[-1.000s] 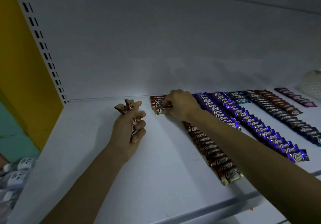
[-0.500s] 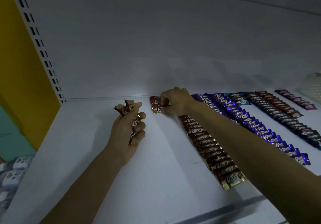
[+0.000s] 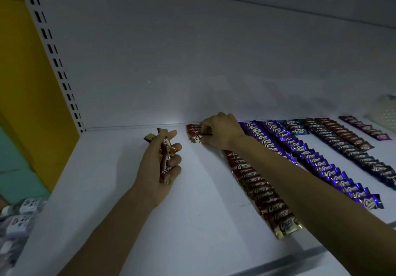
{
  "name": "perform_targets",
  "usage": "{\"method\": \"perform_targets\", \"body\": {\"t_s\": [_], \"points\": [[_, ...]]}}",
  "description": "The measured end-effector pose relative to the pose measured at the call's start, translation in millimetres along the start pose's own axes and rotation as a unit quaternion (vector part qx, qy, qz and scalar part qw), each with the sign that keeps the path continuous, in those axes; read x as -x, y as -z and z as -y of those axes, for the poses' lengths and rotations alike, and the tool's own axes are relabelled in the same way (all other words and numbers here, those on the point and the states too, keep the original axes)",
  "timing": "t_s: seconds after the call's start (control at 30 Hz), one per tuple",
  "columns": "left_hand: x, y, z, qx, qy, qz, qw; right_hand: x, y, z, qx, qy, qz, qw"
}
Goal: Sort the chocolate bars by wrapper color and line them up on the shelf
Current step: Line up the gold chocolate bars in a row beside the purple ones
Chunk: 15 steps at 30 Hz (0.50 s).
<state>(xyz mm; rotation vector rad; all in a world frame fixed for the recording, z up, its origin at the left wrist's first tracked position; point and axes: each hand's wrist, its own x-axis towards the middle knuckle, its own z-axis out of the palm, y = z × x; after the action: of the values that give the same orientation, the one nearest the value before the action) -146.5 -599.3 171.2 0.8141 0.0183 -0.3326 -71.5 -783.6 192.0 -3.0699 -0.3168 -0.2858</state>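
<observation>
At far left, a yellow panel (image 3: 32, 83) and a slotted upright (image 3: 53, 61) frame a white shelf (image 3: 128, 211), with labelled bottles (image 3: 19, 215) below its edge. The left hand (image 3: 158, 168) hovers above the shelf, fingers curled around a small bunch of red bars (image 3: 164, 160) whose ends stick out past the thumb. Just right of it, a short red row (image 3: 194, 132) lies against the back wall, and the right hand (image 3: 220, 131) rests on it, fingertips pinching its front bar. Under the right forearm, a long red row (image 3: 263, 192) runs to the shelf's front. Further right lie two purple rows (image 3: 317, 162), a short blue row (image 3: 296, 127), a dark row (image 3: 353, 153), a brown row (image 3: 345, 133) and a magenta row (image 3: 364, 128), each apart from the next.
</observation>
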Motion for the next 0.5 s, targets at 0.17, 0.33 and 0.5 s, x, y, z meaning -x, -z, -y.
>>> {"method": "perform_targets", "body": {"t_s": [0.17, 0.33, 0.5], "points": [[0.3, -0.6, -0.1, 0.014, -0.001, 0.022, 1.0, 2.9, -1.3, 0.4, -0.004, 0.01, 0.002, 1.0], [-1.0, 0.8, 0.3, 0.014, 0.006, 0.012, 1.0, 0.8, -1.9, -2.0, 0.007, -0.034, 0.026, 0.999], [-1.1, 1.2, 0.5, 0.018, 0.003, 0.009, 1.0, -1.6, 0.6, -1.7, -0.005, -0.032, 0.044, 0.999]]}}
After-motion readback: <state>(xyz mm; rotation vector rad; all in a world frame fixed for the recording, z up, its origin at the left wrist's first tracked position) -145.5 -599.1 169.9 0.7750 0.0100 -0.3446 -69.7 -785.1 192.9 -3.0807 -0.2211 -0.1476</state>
